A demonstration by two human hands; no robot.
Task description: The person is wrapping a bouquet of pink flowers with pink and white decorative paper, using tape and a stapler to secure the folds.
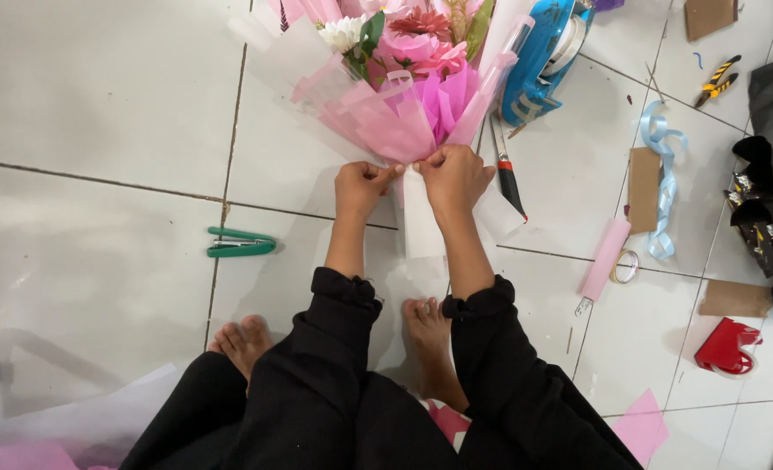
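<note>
Head view shows the white tiled floor [99, 87], where a bouquet [404, 78] in pink and white wrapping paper lies, flowers away from the person. At its narrow neck both hands are closed on the paper: the left hand [362, 187] and the right hand [454, 178] pinch it side by side. A blue tape dispenser [543, 52] lies right of the bouquet. A green stapler [240, 243] lies to the left, well apart.

Bright, even light; soft glare on tiles [99, 87]; corners perhaps blurred.
</note>
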